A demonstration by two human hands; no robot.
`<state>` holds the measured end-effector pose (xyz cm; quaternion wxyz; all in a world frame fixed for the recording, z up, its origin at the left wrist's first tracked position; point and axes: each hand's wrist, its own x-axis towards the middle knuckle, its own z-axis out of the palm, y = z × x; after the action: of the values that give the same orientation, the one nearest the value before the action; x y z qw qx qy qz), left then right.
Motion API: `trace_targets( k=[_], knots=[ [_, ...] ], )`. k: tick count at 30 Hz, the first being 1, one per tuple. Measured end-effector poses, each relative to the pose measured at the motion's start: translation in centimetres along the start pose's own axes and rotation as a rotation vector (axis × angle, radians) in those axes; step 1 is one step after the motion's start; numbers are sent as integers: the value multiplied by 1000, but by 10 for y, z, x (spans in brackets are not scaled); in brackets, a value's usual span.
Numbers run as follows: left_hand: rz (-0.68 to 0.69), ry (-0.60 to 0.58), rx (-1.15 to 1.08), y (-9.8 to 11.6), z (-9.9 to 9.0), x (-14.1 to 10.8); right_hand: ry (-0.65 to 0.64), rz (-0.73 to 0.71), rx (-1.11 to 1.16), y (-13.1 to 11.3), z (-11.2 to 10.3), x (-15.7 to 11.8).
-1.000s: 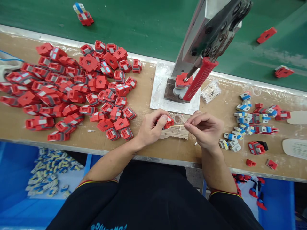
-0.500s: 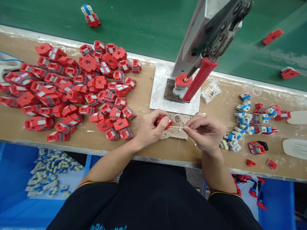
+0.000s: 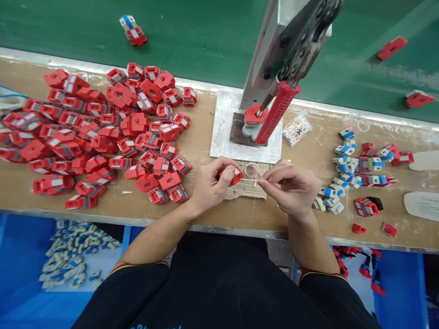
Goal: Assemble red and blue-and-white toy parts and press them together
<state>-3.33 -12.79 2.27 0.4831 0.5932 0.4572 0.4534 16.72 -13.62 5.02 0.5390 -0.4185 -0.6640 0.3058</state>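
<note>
My left hand (image 3: 214, 183) is wrapped round a red block (image 3: 236, 175), its thumb on the top. From the right, my right hand (image 3: 290, 186) pinches a thin yellowish stick (image 3: 248, 179), whose left end meets the block. Under and between the hands lies a piece of cardboard (image 3: 252, 191) with a clear ring (image 3: 252, 170) on it. Just beyond, a lever press with a red handle (image 3: 277, 113) stands on a metal plate (image 3: 222, 132), with another red block (image 3: 254, 113) under its plunger.
Many red blocks (image 3: 103, 142) are heaped at the left. White and blue pieces (image 3: 343, 176) lie at the right, near a bag of cotton swabs (image 3: 297, 129). A green surface (image 3: 192, 41) runs behind the table. Blue bins (image 3: 20, 260) sit below the front edge.
The whole view has shifted slightly, so the press and red heap appear further left. Both hands keep their hold, with the stick still against the block.
</note>
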Motion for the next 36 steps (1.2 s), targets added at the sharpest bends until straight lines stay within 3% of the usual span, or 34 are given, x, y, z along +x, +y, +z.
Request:
trace_targets(
  k=[4, 9, 12, 15, 19, 21, 24, 25, 26, 28, 32, 34, 36],
  knots=[
    [39, 22, 16, 0, -2, 0, 24, 46, -9, 1, -3, 0],
    [33, 23, -27, -1, -3, -2, 89, -43, 3, 4, -26, 3],
    [37, 27, -84, 0, -3, -4, -122, -18, -182, 13, -37, 6],
    [41, 22, -133, 3, -2, -4, -340, -6, -343, 24, -32, 8],
    [35, 52, -182, 5, -1, -3, -398, -12, -277, 29, -32, 10],
    [18, 66, -216, 4, -1, -3, -240, -13, -268, 26, -49, 11],
    [-35, 86, -268, 0, -2, -4, 300, -87, -397, 14, -92, 5],
    [-58, 100, -293, -2, -2, -3, 440, -99, -461, 9, -108, -1],
    [-82, 119, -328, -3, -2, -3, 501, -82, -537, 4, -124, -9],
    [-147, 120, -434, -6, -2, 1, 372, 53, -723, -6, -150, -31],
    [-314, 9, -645, -5, -6, 11, -138, 354, -987, -14, -171, -82],
    [-368, -37, -684, -4, -9, 15, -264, 415, -1026, -11, -169, -101],
    [-393, -68, -709, -2, -12, 17, -301, 445, -1063, -4, -163, -111]
  ],
)
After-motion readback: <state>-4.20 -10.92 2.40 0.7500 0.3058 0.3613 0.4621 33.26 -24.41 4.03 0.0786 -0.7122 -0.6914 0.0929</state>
